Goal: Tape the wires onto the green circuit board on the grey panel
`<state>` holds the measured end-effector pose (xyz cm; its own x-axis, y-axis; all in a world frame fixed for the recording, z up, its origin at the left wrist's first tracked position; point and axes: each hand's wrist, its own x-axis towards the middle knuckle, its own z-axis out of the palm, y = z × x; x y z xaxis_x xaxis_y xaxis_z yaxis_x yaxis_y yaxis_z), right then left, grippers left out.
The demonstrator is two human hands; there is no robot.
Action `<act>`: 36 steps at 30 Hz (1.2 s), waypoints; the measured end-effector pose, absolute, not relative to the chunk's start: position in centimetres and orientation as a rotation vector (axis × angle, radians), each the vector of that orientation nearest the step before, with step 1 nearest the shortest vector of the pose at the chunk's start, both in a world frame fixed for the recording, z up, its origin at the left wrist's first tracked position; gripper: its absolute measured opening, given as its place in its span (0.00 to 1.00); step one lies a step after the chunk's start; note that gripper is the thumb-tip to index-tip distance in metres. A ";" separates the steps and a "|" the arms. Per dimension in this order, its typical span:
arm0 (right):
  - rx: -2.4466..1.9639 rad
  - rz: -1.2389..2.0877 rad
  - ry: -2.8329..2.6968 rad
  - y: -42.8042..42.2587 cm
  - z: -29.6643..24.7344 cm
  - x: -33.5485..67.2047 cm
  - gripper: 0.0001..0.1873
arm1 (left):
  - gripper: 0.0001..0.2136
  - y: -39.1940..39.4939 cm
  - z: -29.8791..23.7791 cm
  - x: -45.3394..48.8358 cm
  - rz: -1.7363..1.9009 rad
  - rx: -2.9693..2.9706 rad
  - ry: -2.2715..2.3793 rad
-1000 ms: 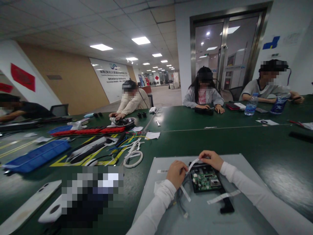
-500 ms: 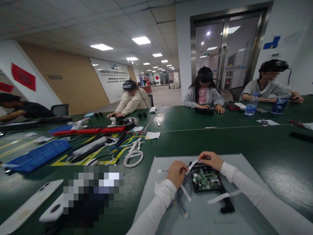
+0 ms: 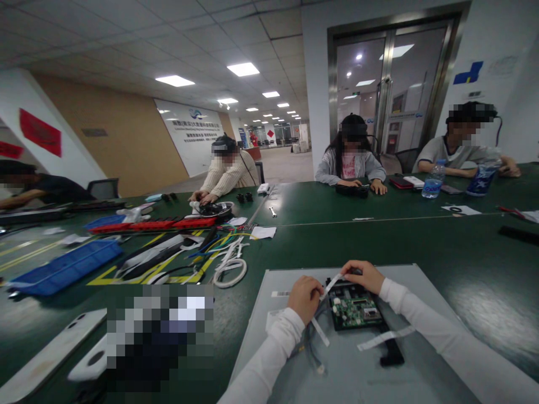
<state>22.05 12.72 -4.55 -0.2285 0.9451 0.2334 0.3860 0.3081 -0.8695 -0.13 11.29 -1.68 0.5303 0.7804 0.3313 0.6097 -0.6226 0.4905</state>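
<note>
Between my two hands a short white strip of tape (image 3: 332, 284) is stretched, over the upper left corner of a black frame with a green circuit board (image 3: 356, 310). My left hand (image 3: 304, 300) pinches the strip's lower end; my right hand (image 3: 362, 275) pinches its upper end. Below my left hand lies a grey cable bundle (image 3: 310, 348) with another white strip (image 3: 320, 332) near it. A longer white strip (image 3: 379, 338) crosses the frame's black arm (image 3: 391, 353). All of this rests on a large grey panel (image 3: 353, 384).
On the green table (image 3: 295, 241), a blue tray (image 3: 67, 266), loose cables (image 3: 231, 264) and red strips (image 3: 168, 224) lie to the left. A wrench (image 3: 273, 212) is farther off. Water bottles (image 3: 433, 180) stand at the right. Several people sit around the table.
My hands and the strip between them look the same. Across the table, the hands of the person in the cream sweater have shifted slightly.
</note>
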 end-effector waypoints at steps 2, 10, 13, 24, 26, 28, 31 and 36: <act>-1.201 0.876 -1.779 12.7 -4.5 22.0 0.09 | 0.10 11.3 -1.7 -0.1 0.766 2.461 1.160; -1.217 0.866 -1.797 12.6 -4.4 22.1 0.09 | 0.11 11.1 -1.4 -0.1 0.725 2.494 1.151; -1.214 0.864 -1.802 12.7 -4.4 22.1 0.09 | 0.11 11.1 -1.4 -0.1 0.715 2.502 1.144; -1.213 0.860 -1.791 12.5 -4.2 22.0 0.09 | 0.11 11.0 -1.4 -0.1 0.718 2.525 1.139; -1.212 0.866 -1.790 12.5 -4.1 22.0 0.09 | 0.11 11.0 -1.5 -0.1 0.711 2.533 1.140; -1.213 0.872 -1.790 12.4 -4.1 22.0 0.09 | 0.11 11.0 -1.5 -0.1 0.708 2.537 1.144; -1.213 0.876 -1.792 12.4 -4.0 22.0 0.09 | 0.12 11.0 -1.4 -0.1 0.711 2.532 1.152; -1.222 0.865 -1.793 12.5 -4.1 22.0 0.09 | 0.13 11.1 -1.3 -0.1 0.710 2.507 1.166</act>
<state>22.01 12.45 -4.08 -0.2295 0.9467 0.2261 0.4124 0.3050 -0.8584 -0.05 11.05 -1.31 0.5521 0.7731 0.3123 0.6321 -0.6324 0.4478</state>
